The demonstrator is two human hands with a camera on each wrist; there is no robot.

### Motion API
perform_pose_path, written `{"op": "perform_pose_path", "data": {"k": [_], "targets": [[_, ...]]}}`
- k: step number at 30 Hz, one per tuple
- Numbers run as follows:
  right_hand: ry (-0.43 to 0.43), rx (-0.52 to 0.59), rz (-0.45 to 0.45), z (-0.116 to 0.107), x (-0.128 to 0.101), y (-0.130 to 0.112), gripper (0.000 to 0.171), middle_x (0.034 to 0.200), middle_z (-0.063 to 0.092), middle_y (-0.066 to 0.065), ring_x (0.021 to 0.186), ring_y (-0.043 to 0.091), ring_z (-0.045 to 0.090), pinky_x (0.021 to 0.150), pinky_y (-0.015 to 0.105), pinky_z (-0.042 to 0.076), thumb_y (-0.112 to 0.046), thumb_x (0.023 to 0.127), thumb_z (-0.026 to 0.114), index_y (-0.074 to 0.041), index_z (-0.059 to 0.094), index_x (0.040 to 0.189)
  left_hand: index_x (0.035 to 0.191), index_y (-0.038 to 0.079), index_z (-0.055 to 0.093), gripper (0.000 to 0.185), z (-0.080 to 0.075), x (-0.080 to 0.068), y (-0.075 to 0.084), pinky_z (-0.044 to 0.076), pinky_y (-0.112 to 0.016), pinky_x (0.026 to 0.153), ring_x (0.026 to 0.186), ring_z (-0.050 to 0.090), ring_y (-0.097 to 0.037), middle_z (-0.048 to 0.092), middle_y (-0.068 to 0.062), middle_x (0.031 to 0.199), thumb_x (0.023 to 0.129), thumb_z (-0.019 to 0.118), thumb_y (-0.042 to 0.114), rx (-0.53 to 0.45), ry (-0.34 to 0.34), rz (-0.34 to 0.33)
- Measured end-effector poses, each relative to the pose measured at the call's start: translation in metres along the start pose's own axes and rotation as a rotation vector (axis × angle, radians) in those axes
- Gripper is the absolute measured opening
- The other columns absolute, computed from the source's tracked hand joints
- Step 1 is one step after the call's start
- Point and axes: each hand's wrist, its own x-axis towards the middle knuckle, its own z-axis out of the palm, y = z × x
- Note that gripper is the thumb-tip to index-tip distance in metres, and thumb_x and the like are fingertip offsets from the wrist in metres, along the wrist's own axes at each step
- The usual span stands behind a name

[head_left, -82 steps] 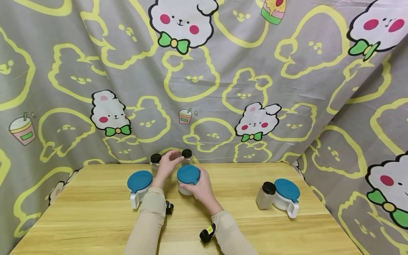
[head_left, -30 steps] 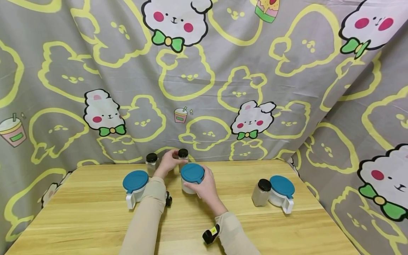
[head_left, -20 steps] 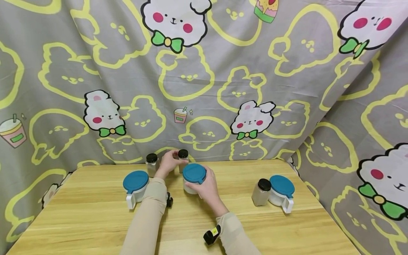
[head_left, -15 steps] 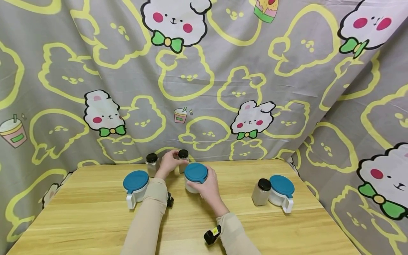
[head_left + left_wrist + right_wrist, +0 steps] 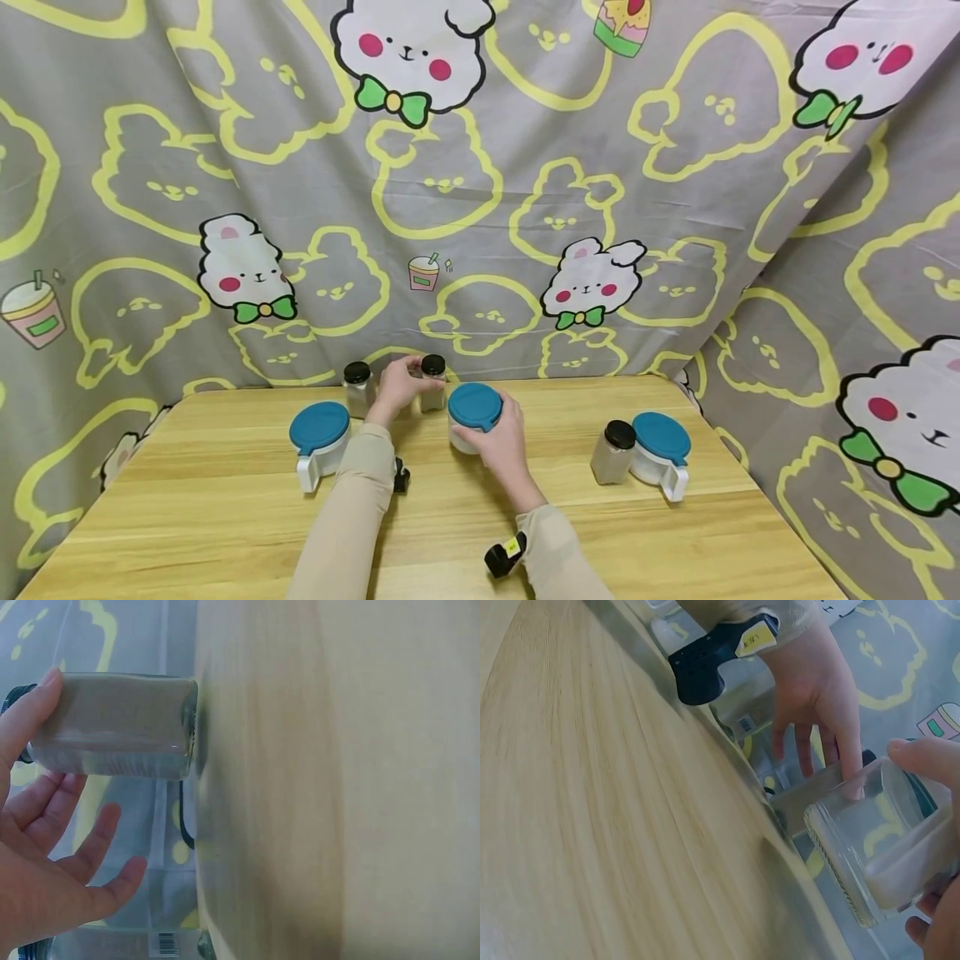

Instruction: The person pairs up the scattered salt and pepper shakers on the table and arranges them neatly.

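At the back of the table my left hand [image 5: 400, 387] pinches a spice jar [image 5: 433, 393] with a black cap near its top. The left wrist view shows the thumb across the jar's clear side [image 5: 112, 712], and the lower fingers spread away from it. My right hand [image 5: 504, 437] grips a clear canister with a blue lid [image 5: 475, 406], thumb on the near side and fingers round the far right. In the right wrist view the canister's transparent wall [image 5: 855, 825] overlaps the spice jar behind it. Its handle is hidden in the head view.
Left of my left hand stands another black-capped jar [image 5: 357, 392], with a blue-lidded canister [image 5: 319, 427] in front. On the right, a third black-capped jar [image 5: 613, 454] stands close beside a blue-lidded canister [image 5: 662, 442]. A patterned curtain [image 5: 480, 333] hangs behind the wooden table [image 5: 202, 517].
My left hand has moved onto the black-capped jar, having been just left of it with fingers raised. My right hand has carried the blue-lidded canister rightward, uncovering more of that jar.
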Motion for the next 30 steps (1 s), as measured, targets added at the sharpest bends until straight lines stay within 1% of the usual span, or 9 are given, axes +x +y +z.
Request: {"op": "perform_pose_path", "data": {"k": [3,10,13,15,18,23,26,30], "targets": [[0.023,-0.006,-0.001,-0.004,0.0,0.001,0.094,0.131,0.05,0.02,0.122,0.037,0.049,0.101,0.056,0.044,-0.032,0.063,0.092,0.003,0.044,0.136,0.11,0.009,0.069,0.049,-0.001,-0.002,0.002,0.05,-0.043,0.091,0.102,0.063,-0.028,0.071,-0.011,0.107,0.069,0.089,0.027,-0.006,0.014,0.009],[0.065,0.002,0.018,-0.013,-0.002,0.002,0.093,0.13,0.05,0.021,0.122,0.037,0.049,0.103,0.056,0.043,-0.032,0.062,0.092,0.001,0.045,0.135,0.115,0.009,0.068,0.053,-0.003,-0.009,0.008,0.05,-0.044,0.095,0.108,0.063,-0.029,0.07,-0.011,0.114,0.069,0.089,0.026,-0.04,0.022,-0.01],[0.078,-0.012,0.02,-0.017,-0.003,0.005,0.092,0.13,0.05,0.021,0.122,0.037,0.049,0.102,0.056,0.043,-0.032,0.062,0.093,0.0,0.046,0.134,0.117,0.009,0.068,0.055,-0.004,-0.013,0.011,0.05,-0.045,0.095,0.11,0.062,-0.029,0.07,-0.011,0.116,0.07,0.088,0.028,-0.047,0.026,-0.01],[0.083,-0.028,0.021,-0.019,-0.003,0.007,0.092,0.13,0.05,0.02,0.122,0.036,0.049,0.102,0.056,0.044,-0.033,0.062,0.092,0.0,0.045,0.134,0.118,0.009,0.067,0.057,-0.006,-0.015,0.012,0.049,-0.046,0.097,0.113,0.061,-0.03,0.069,-0.011,0.119,0.07,0.088,0.03,-0.043,0.028,-0.008],[0.088,-0.022,0.026,-0.022,-0.005,0.006,0.093,0.131,0.05,0.02,0.122,0.037,0.048,0.101,0.057,0.044,-0.034,0.063,0.092,0.0,0.045,0.135,0.124,0.009,0.065,0.063,-0.008,-0.02,0.014,0.047,-0.048,0.101,0.12,0.058,-0.032,0.066,-0.013,0.125,0.07,0.088,0.033,-0.025,0.03,-0.009],[0.102,0.0,0.037,-0.027,-0.008,0.003,0.093,0.131,0.05,0.02,0.123,0.037,0.048,0.102,0.057,0.043,-0.034,0.062,0.093,-0.001,0.046,0.135,0.13,0.005,0.061,0.071,-0.01,-0.028,0.018,0.045,-0.05,0.105,0.126,0.053,-0.035,0.061,-0.016,0.132,0.071,0.087,0.033,0.016,0.037,0.022],[0.113,-0.01,0.038,-0.029,-0.01,0.003,0.093,0.131,0.05,0.021,0.122,0.037,0.048,0.102,0.057,0.043,-0.033,0.062,0.093,0.0,0.046,0.134,0.128,0.004,0.062,0.07,-0.011,-0.031,0.02,0.044,-0.05,0.105,0.126,0.053,-0.035,0.06,-0.017,0.132,0.07,0.088,0.033,0.023,0.052,0.047],[0.122,-0.025,0.046,-0.033,-0.011,0.004,0.092,0.13,0.049,0.02,0.122,0.037,0.048,0.102,0.057,0.043,-0.032,0.062,0.092,-0.001,0.045,0.135,0.126,0.003,0.064,0.068,-0.011,-0.036,0.024,0.043,-0.05,0.106,0.125,0.053,-0.035,0.06,-0.018,0.131,0.069,0.088,0.032,0.018,0.066,0.064]]}}
